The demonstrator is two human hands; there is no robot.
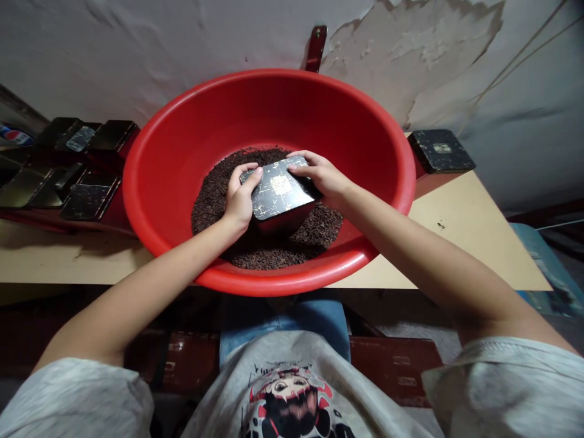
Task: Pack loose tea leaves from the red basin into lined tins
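Black-lidded box (285, 194) is held between both hands (239, 199)

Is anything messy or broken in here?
Yes. A ragged patch of the wall behind the red tub looks peeled. Also, a few dark specks lie on the tabletop right of the tub, perhaps spilled, while the dark flakes sit inside it.

One red basin (269, 283), one heap of dark flakes (212, 201) in it, one worktop (479, 243). One left hand (240, 198), one right hand (323, 176), one speckled tin (274, 204) between them. One more black tin (442, 150) on the right. On the left, at least four dark tins (112, 135), too murky for an exact count tbh.
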